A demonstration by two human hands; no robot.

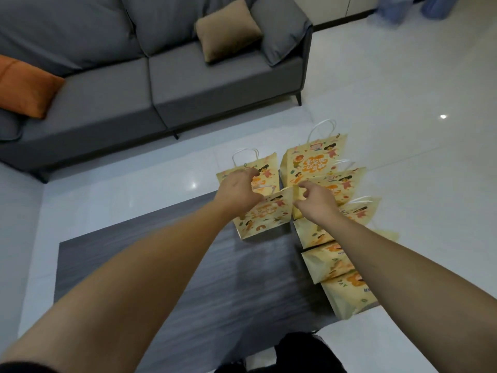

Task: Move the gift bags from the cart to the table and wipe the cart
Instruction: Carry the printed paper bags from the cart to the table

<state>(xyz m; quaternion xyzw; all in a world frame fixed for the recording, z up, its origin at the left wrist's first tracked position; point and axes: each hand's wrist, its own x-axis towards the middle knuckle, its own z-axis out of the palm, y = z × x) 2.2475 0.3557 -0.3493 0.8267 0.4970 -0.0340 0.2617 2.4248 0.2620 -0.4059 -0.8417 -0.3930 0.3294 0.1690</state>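
The left hand (238,191) and right hand (316,201) each grip a top corner of one yellow gift bag (265,216) standing on the dark table (161,265). More gift bags (313,164) crowd just beyond and right of the hands. A grey sofa (134,76) lies farther off.

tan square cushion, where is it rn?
In the head view, the tan square cushion sits top centre on the grey fabric sofa, leaning beside a grey cushion at the sofa's right end.
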